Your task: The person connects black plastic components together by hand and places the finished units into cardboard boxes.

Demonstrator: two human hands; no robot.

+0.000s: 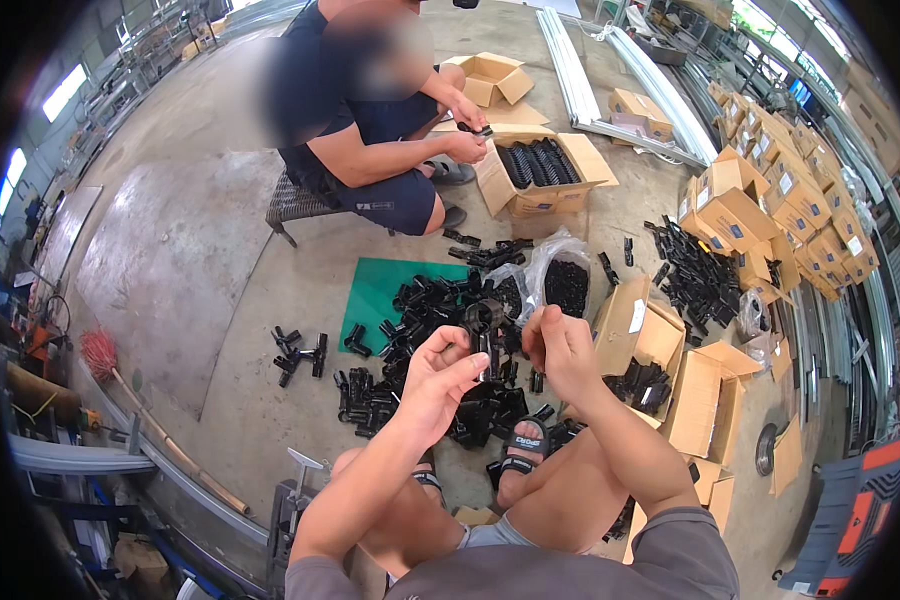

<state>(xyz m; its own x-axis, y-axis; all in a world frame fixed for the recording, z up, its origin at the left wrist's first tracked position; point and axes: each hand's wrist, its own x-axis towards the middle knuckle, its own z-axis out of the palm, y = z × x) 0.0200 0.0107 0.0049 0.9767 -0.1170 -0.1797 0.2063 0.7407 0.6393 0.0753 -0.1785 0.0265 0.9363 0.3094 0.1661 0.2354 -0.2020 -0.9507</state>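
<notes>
My left hand (pixel 436 380) grips a black tubular pipe fitting (pixel 484 322) with a ring-shaped end, held upright above the heap. To the right of it my right hand (pixel 562 352) is raised, its fingers curled together and apart from the fitting. Whatever those fingers pinch, if anything, is too small to make out. Below both hands spreads a heap of similar black fittings (pixel 475 412), partly lying on a green mat (pixel 372 288). Beyond my right hand stands a clear plastic bag (pixel 568 285) of small dark parts.
Across from me a person (pixel 370 150) sits on a woven stool (pixel 305 203), both hands on a black part beside a carton (pixel 535 200) packed with black parts. Open cartons (pixel 705 405) line my right. Stacked boxes (pixel 790 190) stand farther back. A broom (pixel 170 430) lies left.
</notes>
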